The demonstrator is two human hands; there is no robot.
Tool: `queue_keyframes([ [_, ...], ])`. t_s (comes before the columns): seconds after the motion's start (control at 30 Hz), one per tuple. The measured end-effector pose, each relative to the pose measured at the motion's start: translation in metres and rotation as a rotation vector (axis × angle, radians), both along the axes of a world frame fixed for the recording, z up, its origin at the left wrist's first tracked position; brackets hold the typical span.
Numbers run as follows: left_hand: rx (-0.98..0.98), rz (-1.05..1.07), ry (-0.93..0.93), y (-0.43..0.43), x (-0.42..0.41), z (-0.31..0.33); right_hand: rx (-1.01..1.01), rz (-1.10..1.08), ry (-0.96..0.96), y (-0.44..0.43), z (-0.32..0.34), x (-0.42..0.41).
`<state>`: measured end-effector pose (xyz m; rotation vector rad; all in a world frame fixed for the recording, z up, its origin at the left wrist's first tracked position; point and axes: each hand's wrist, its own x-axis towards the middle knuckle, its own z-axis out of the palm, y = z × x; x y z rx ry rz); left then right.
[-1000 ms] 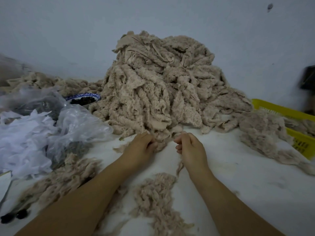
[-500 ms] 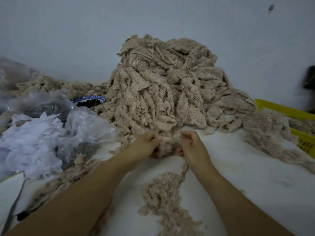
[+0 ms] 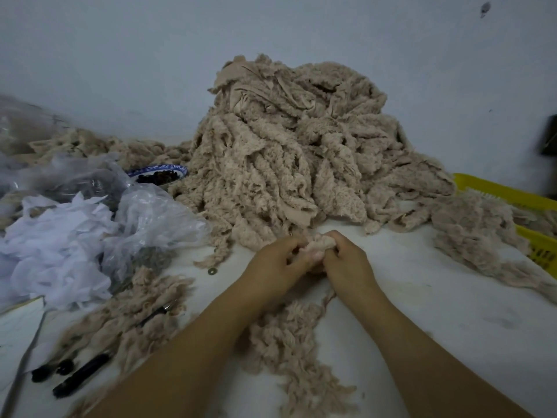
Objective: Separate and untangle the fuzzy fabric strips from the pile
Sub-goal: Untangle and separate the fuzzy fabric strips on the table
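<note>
On the bench [image 3: 437, 303], a loose strip [image 3: 295, 336] trails up to the left hand [image 3: 269, 268] and right hand [image 3: 349, 262]. They are closer together than half a second ago, with curled fingers [image 3: 291, 247] pinching its bunched end [image 3: 323, 242] before the pile [image 3: 289, 152]. The fingertips are buried in fuzz.

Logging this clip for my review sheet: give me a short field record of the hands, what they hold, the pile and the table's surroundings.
left hand: pinches fuzzy strip
right hand: grips the same strip, close beside the left
strip position: bunched between both hands, at the foot of the pile
pile: tall, tangled, against the wall
loose strips: on the table, near side of the hands
left side: plastic bags, white scraps, bowl
right side: yellow basket
</note>
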<state>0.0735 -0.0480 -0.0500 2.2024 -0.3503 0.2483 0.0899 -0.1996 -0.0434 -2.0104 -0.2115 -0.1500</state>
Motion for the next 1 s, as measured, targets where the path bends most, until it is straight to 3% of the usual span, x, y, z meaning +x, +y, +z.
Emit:
queue_keyframes([
  [0.1, 0.287, 0.075, -0.004, 0.017, -0.016, -0.011, -0.092, 0.084, -0.021, 0.006, -0.003, -0.004],
  [0.2, 0.281, 0.142, 0.136, 0.036, -0.024, -0.002, -0.136, 0.117, -0.025, 0.01, -0.008, -0.003],
  [0.33, 0.343, 0.157, 0.338, 0.003, 0.019, 0.049, 0.063, -0.079, -0.027, 0.01, -0.005, 0.002],
  [0.53, 0.029, 0.249, 0.046, -0.093, 0.051, 0.044, 0.36, -0.386, 0.047, -0.014, -0.001, 0.011],
  [0.67, -0.177, 0.29, -0.058, -0.087, 0.043, 0.005, 0.354, -0.36, 0.053, -0.012, -0.007, 0.014],
  [0.77, -0.112, 0.295, -0.17, -0.068, 0.033, 0.001, 0.331, -0.333, 0.029, -0.011, -0.01, 0.015],
  [1.0, 0.27, 0.328, -0.144, -0.054, -0.028, -0.006, 0.32, -0.269, 0.07, -0.007, -0.015, 0.017],
])
